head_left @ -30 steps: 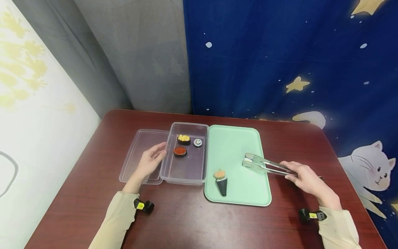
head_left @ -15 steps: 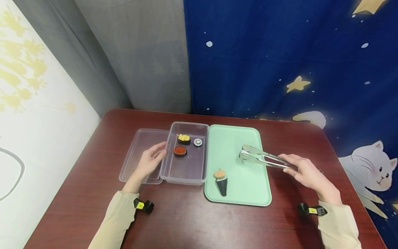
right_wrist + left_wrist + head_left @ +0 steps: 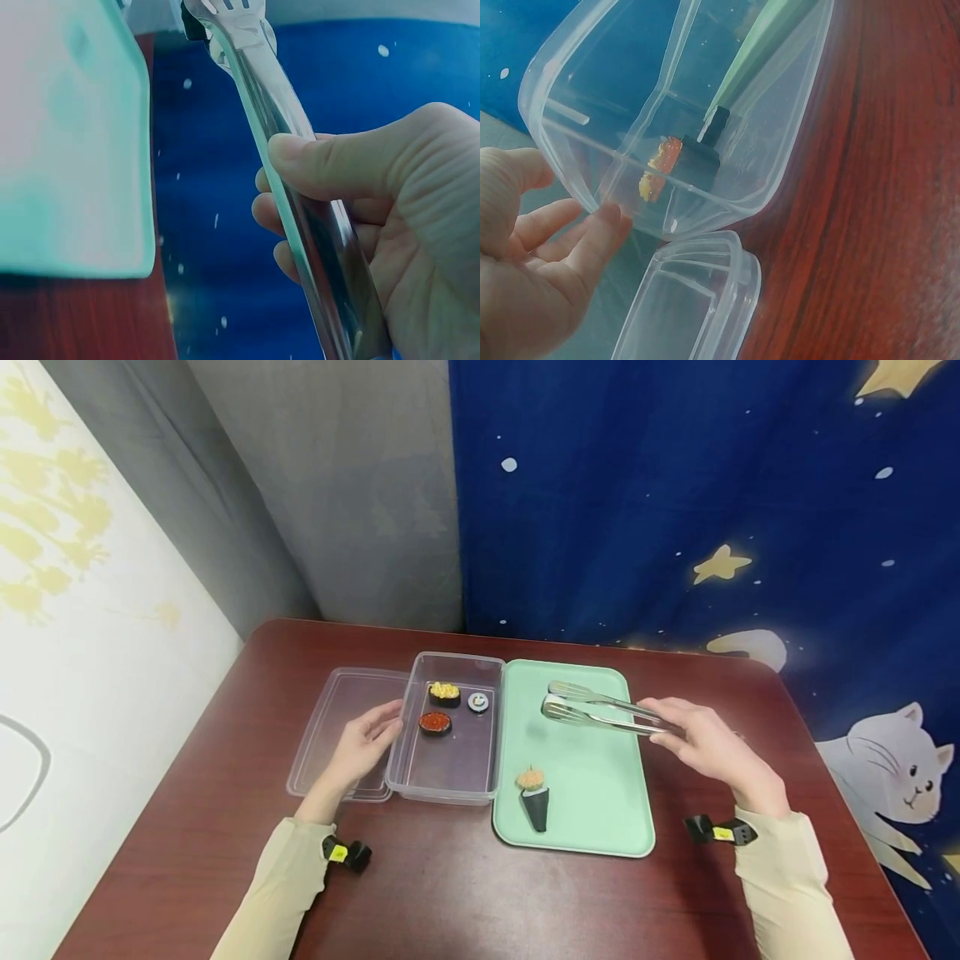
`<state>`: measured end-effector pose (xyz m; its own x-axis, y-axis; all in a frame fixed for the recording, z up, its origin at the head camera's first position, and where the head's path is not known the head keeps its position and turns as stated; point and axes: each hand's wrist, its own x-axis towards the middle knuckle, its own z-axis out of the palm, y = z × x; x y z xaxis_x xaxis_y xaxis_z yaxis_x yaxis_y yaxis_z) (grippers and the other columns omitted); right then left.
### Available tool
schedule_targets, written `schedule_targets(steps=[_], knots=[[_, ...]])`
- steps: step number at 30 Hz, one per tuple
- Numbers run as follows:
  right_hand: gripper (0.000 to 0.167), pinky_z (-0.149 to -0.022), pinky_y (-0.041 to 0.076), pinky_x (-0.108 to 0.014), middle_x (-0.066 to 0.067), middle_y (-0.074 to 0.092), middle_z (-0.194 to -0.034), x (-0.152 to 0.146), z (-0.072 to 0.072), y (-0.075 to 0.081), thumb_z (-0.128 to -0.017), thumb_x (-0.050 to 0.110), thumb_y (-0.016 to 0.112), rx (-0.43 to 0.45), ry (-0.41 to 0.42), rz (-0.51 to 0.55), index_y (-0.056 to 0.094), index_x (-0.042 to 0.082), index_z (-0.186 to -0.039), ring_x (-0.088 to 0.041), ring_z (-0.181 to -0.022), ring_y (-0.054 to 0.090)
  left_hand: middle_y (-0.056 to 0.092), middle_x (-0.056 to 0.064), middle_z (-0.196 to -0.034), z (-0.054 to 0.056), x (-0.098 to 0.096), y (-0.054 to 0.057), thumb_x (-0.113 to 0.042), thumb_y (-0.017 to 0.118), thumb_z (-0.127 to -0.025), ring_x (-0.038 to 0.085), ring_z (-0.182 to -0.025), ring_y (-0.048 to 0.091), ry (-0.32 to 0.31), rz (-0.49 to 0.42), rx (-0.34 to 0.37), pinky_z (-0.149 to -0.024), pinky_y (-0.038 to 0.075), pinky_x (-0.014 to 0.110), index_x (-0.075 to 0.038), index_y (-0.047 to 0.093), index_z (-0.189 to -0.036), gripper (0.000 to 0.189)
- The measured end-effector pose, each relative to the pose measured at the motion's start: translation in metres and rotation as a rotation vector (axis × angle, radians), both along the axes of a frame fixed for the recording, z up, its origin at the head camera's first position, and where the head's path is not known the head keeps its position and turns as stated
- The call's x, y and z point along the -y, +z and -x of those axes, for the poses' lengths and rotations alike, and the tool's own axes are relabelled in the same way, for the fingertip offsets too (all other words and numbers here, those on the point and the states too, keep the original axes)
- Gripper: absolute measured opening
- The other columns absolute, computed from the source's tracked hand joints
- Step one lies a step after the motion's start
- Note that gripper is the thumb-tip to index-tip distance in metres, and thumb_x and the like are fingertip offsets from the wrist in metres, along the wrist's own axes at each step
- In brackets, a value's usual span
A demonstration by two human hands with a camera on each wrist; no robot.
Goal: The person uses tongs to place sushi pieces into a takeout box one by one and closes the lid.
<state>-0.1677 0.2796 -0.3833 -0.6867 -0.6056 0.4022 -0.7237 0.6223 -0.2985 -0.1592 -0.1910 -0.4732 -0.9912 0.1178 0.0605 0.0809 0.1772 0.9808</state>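
My right hand (image 3: 705, 735) grips metal tongs (image 3: 600, 714) above the green tray (image 3: 585, 810). A small piece, white in the head view and dark in the right wrist view (image 3: 193, 26), sits between the tong tips; its kind is mostly hidden. My left hand (image 3: 363, 745) touches the left wall of a clear plastic box (image 3: 442, 792) with extended fingers (image 3: 604, 225). Inside the box are a corn-topped sushi (image 3: 445, 694), a red roe sushi (image 3: 435, 723) and a small round sushi roll (image 3: 478, 702). A black cone hand roll (image 3: 536, 808) lies on the tray.
Beside the hand roll is an orange-beige sushi topping (image 3: 531, 778). A clear lid (image 3: 330, 735) lies left of the box, partly under it. The brown table (image 3: 450, 893) ends at a grey curtain (image 3: 375, 527) and a blue starry curtain (image 3: 585, 527).
My right hand has moved the tongs leftward and up over the tray, toward the box, with the small piece in their tips. My left hand stays at the box wall.
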Motion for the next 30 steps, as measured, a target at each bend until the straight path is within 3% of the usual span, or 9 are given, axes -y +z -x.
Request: schedule_targets(steps=[7, 11, 17, 30], knots=[[0.048, -0.07, 0.052, -0.04, -0.018, 0.063, -0.108, 0.03, 0.015, 0.002, -0.07, -0.01, 0.074, 0.074, 0.057, -0.01, 0.059, -0.007, -0.117, -0.028, -0.089, 0.062, 0.047, 0.027, -0.133, -0.001, 0.0, 0.001, -0.003, 0.053, -0.095, 0.039, -0.118, 0.05, 0.002, 0.003, 0.001, -0.092, 0.047, 0.02, 0.009, 0.045, -0.132, 0.04], [0.047, -0.08, 0.051, -0.048, -0.021, 0.062, -0.114, 0.046, 0.024, 0.003, -0.075, -0.008, 0.072, 0.129, 0.086, -0.029, 0.058, -0.008, -0.119, -0.033, -0.101, 0.06, 0.047, 0.027, -0.134, -0.001, -0.001, 0.001, -0.004, 0.053, -0.095, 0.039, -0.118, 0.051, 0.0, 0.009, -0.006, -0.093, 0.047, 0.022, 0.009, 0.045, -0.133, 0.04], [0.045, -0.08, 0.052, -0.046, -0.021, 0.061, -0.118, 0.068, 0.035, 0.004, -0.079, -0.005, 0.07, 0.212, 0.105, -0.068, 0.057, -0.007, -0.122, -0.033, -0.106, 0.058, 0.047, 0.026, -0.134, -0.001, -0.002, 0.001, -0.004, 0.053, -0.095, 0.038, -0.118, 0.051, 0.002, 0.013, 0.004, -0.094, 0.047, 0.025, 0.008, 0.045, -0.133, 0.041], [0.043, -0.091, 0.049, -0.045, -0.019, 0.059, -0.122, 0.102, 0.054, 0.008, -0.083, -0.003, 0.066, 0.276, 0.126, -0.234, 0.056, -0.006, -0.125, -0.032, -0.113, 0.055, 0.047, 0.028, -0.133, 0.0, 0.0, -0.001, -0.002, 0.053, -0.095, 0.039, -0.118, 0.051, 0.013, -0.001, 0.012, -0.091, 0.047, 0.019, 0.01, 0.044, -0.132, 0.041]])
